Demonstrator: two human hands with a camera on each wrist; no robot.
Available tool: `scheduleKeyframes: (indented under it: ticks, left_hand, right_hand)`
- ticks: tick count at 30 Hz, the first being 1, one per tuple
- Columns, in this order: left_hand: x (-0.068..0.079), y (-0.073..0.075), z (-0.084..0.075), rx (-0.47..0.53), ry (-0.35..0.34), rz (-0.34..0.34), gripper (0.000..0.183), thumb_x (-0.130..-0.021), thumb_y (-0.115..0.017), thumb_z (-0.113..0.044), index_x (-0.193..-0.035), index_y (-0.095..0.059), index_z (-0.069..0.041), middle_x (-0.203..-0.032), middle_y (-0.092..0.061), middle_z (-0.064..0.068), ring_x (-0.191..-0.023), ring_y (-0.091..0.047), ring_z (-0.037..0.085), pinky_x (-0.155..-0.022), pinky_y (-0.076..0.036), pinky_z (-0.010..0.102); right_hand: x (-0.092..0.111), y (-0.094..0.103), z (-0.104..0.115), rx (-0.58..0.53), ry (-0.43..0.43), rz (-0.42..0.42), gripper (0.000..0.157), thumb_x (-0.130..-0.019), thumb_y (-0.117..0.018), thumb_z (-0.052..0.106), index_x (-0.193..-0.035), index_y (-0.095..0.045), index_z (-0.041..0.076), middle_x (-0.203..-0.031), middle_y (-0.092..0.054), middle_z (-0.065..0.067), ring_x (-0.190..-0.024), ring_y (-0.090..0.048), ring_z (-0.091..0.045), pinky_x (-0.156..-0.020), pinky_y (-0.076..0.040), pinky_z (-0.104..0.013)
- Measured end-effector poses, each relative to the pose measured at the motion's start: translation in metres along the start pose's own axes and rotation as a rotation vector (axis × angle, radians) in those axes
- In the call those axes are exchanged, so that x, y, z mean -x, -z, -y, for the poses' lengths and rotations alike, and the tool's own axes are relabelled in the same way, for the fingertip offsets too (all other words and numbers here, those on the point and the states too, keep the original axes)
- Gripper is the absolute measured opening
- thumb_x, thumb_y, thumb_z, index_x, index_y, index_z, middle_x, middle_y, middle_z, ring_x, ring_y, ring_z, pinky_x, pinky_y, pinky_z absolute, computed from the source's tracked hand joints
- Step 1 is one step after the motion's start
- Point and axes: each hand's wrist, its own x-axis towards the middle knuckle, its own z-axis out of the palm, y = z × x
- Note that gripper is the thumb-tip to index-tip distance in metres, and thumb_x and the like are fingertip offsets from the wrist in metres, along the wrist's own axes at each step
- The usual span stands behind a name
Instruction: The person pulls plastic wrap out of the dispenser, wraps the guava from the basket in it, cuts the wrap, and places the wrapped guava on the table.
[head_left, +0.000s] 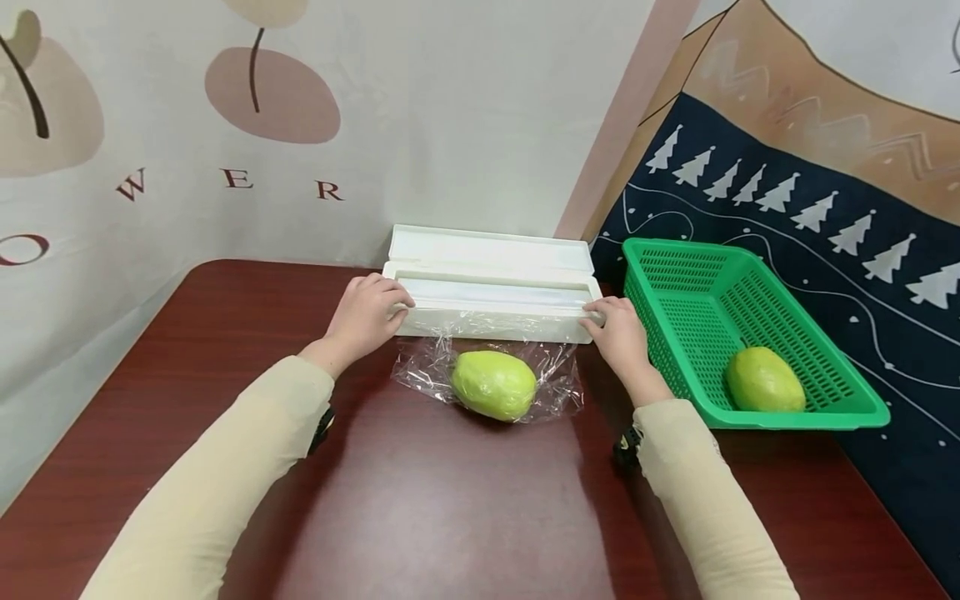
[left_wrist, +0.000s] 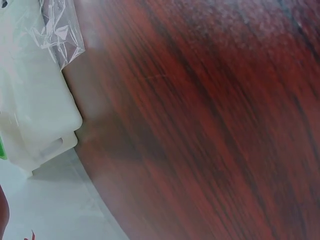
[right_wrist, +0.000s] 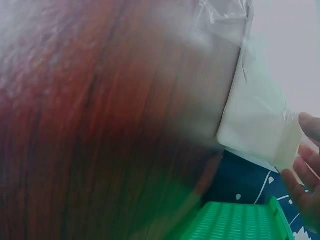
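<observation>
A white cling film dispenser point(head_left: 498, 325) stands at the table's back edge with its lid point(head_left: 491, 248) raised. My left hand point(head_left: 366, 312) grips its left front corner with curled fingers; only a sliver of that hand shows in the left wrist view. At the opposite end, my right hand point(head_left: 618, 329) holds the right front corner, thumb and fingers point(right_wrist: 295, 187) around the end in the right wrist view. Clear cling film point(head_left: 427, 375) runs over the dispenser's front down onto the table. On this film lies a yellow-green, mango-like fruit point(head_left: 493, 385), just in front of the dispenser.
A green plastic basket point(head_left: 817, 354) stands at the right, close to my right forearm. Inside it, near the front, lies a second yellow-green fruit point(head_left: 763, 380). Printed cloths hang behind the dark red table point(head_left: 465, 508) and along its right side.
</observation>
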Motion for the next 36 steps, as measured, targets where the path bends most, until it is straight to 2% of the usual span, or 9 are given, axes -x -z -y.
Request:
scheduleKeyframes:
  ticks: [5, 11, 15, 18, 21, 25, 30, 33, 36]
  left_hand:
    - [0.0, 0.002, -0.001, 0.007, 0.017, 0.04, 0.01, -0.08, -0.065, -0.011, -0.089, -0.071, -0.011, -0.095, -0.07, 0.008, -0.095, -0.057, 0.027, -0.083, -0.041, 0.045]
    - [0.0, 0.004, -0.002, 0.05, 0.02, 0.112, 0.017, -0.083, -0.06, -0.015, -0.093, -0.072, -0.012, -0.092, -0.071, 0.006, -0.092, -0.059, 0.026, -0.082, -0.042, 0.043]
    - [-0.001, 0.005, -0.003, 0.135, 0.041, 0.178, 0.022, -0.083, -0.057, -0.014, -0.098, -0.073, -0.01, -0.093, -0.072, 0.006, -0.091, -0.063, 0.026, -0.085, -0.045, 0.045]
    - [-0.003, 0.007, -0.004, 0.239, 0.096, 0.244, 0.025, -0.084, -0.055, -0.012, -0.102, -0.072, -0.007, -0.099, -0.072, 0.009, -0.097, -0.064, 0.028, -0.09, -0.045, 0.046]
    - [-0.004, 0.008, -0.007, 0.338, 0.16, 0.309, 0.028, -0.085, -0.052, -0.009, -0.106, -0.07, -0.005, -0.105, -0.07, 0.012, -0.103, -0.063, 0.029, -0.093, -0.045, 0.045]
    - [-0.005, 0.008, -0.011, 0.442, 0.212, 0.372, 0.031, -0.086, -0.048, -0.004, -0.109, -0.069, -0.004, -0.108, -0.068, 0.015, -0.105, -0.061, 0.029, -0.093, -0.045, 0.044]
    - [-0.005, 0.01, -0.016, 0.544, 0.223, 0.394, 0.031, -0.087, -0.045, -0.003, -0.109, -0.067, -0.002, -0.109, -0.067, 0.018, -0.107, -0.059, 0.031, -0.094, -0.044, 0.046]
    - [-0.005, 0.009, -0.019, 0.594, 0.241, 0.397, 0.025, -0.089, -0.052, -0.012, -0.107, -0.067, -0.003, -0.113, -0.065, 0.017, -0.111, -0.056, 0.032, -0.098, -0.042, 0.047]
    - [-0.004, 0.007, -0.021, 0.577, 0.24, 0.376, 0.023, -0.086, -0.063, -0.023, -0.1, -0.066, -0.005, -0.112, -0.065, 0.014, -0.112, -0.055, 0.031, -0.1, -0.039, 0.047]
  right_hand:
    - [-0.001, -0.002, 0.001, 0.006, 0.023, -0.012, 0.012, -0.086, -0.066, 0.013, -0.09, -0.069, 0.002, -0.107, -0.066, -0.014, -0.103, -0.054, -0.03, -0.083, -0.048, -0.046]
    - [0.003, 0.0, 0.002, -0.037, 0.069, -0.032, 0.008, -0.085, -0.064, 0.009, -0.085, -0.067, 0.002, -0.095, -0.068, -0.016, -0.092, -0.057, -0.03, -0.077, -0.049, -0.045]
    - [0.005, 0.004, 0.002, -0.149, 0.054, -0.015, 0.007, -0.085, -0.062, 0.006, -0.086, -0.065, 0.0, -0.089, -0.067, -0.018, -0.08, -0.062, -0.03, -0.072, -0.05, -0.042]
    - [0.006, 0.005, 0.002, -0.237, 0.035, -0.003, 0.006, -0.084, -0.06, 0.002, -0.087, -0.064, -0.001, -0.086, -0.067, -0.019, -0.074, -0.063, -0.03, -0.068, -0.05, -0.037]
    - [0.006, 0.005, 0.001, -0.277, 0.026, 0.006, 0.015, -0.084, -0.058, -0.001, -0.097, -0.066, -0.002, -0.085, -0.068, -0.019, -0.073, -0.063, -0.027, -0.064, -0.048, -0.028]
    - [0.007, 0.006, 0.004, -0.286, 0.005, 0.048, 0.025, -0.087, -0.055, -0.001, -0.109, -0.067, -0.002, -0.09, -0.069, -0.02, -0.077, -0.062, -0.026, -0.063, -0.047, -0.024]
    - [0.008, 0.01, 0.012, -0.279, -0.005, 0.126, 0.026, -0.09, -0.046, 0.002, -0.102, -0.069, -0.002, -0.101, -0.066, -0.02, -0.087, -0.059, -0.029, -0.075, -0.046, -0.035]
    - [0.008, 0.011, 0.016, -0.319, -0.033, 0.19, 0.025, -0.093, -0.047, 0.008, -0.104, -0.066, -0.003, -0.102, -0.062, -0.02, -0.092, -0.057, -0.031, -0.08, -0.044, -0.038]
    - [0.009, 0.01, 0.017, -0.343, -0.058, 0.256, 0.027, -0.091, -0.058, 0.017, -0.111, -0.06, -0.002, -0.096, -0.056, -0.016, -0.089, -0.053, -0.027, -0.076, -0.044, -0.034]
